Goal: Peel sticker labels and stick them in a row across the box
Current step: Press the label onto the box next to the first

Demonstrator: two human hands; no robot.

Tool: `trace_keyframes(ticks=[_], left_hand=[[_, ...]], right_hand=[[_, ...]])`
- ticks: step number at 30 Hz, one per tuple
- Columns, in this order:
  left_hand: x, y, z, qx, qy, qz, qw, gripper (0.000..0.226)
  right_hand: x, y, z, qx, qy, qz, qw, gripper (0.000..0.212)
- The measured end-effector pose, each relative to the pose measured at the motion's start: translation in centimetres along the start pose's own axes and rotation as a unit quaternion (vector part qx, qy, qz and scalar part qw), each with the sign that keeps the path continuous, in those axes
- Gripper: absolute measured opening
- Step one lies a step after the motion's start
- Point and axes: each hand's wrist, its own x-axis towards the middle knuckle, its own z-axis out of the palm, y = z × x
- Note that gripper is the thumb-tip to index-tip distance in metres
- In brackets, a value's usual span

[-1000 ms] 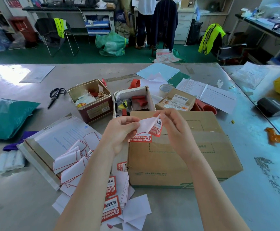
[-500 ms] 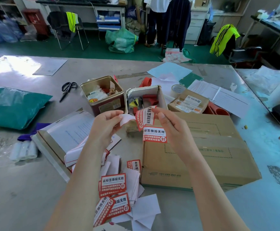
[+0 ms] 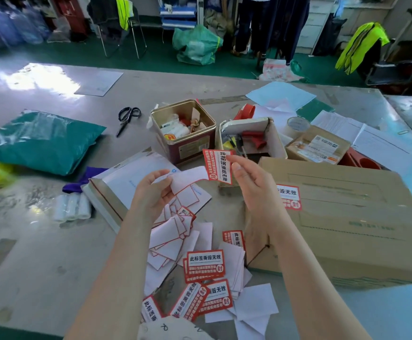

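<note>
Red-and-white paper, the peeled sticker label [image 3: 218, 166] hangs upright from the right hand [image 3: 254, 190], pinched at its right edge between thumb and forefinger, above the worktop [image 3: 40, 253] and just left of the cardboard box [image 3: 347, 217]. I judge it feather-light, floppy and tacky on the back, so it is best held by one narrow edge, with the fingers [image 3: 236, 165] off the glue, or it may curl and stick to itself. The left hand [image 3: 153, 192] pinches the white backing sheet [image 3: 187, 179] it came from, and that sheet's far tip reaches almost to the label. One label [image 3: 289, 197] already sits on the box top near its left edge; the row looks barely begun. Spare labels [image 3: 206, 265] lie on the worktop below.
</note>
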Motion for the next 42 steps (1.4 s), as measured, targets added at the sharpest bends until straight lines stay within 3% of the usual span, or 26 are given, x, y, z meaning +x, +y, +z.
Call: trace_keyframes(ticks=[6, 11, 20, 25, 28, 31, 36, 42], left_hand=[[3.4, -2.3, -3.5, 0.057, 0.032, -0.040, 0.997, 0.016], [5.6, -4.9, -5.7, 0.164, 0.108, -0.040, 0.980, 0.021], [5.9, -8.2, -8.4, 0.420, 0.143, 0.021, 0.896, 0.030], [5.3, -7.8, -8.1, 0.497, 0.156, 0.036, 0.853, 0.028], [5.1, -6.1, -6.5, 0.486, 0.132, 0.066, 0.861, 0.027], [4.1, -3.2, -4.3, 0.468, 0.075, 0.165, 0.865, 0.020], [0.1, 1.8, -0.1, 0.416, -0.018, 0.362, 0.834, 0.021], [-2.4, 3.8, 2.3, 0.438, -0.110, 0.440, 0.776, 0.018]], right_hand=[[0.9, 1.0, 3.7, 0.004, 0.004, 0.057, 0.998, 0.033], [1.4, 1.6, 6.2, -0.008, -0.029, 0.095, 0.995, 0.031], [1.2, 1.9, 8.4, -0.024, -0.067, 0.120, 0.990, 0.032], [1.1, 1.7, 8.2, -0.032, -0.068, 0.121, 0.990, 0.033], [1.1, 1.3, 7.7, -0.042, -0.063, 0.117, 0.990, 0.031], [1.1, 0.9, 7.0, -0.048, -0.058, 0.107, 0.991, 0.028], [0.8, -0.6, 5.3, -0.083, -0.042, 0.082, 0.992, 0.027], [0.4, -2.3, 2.3, -0.092, -0.013, 0.043, 0.995, 0.021]])
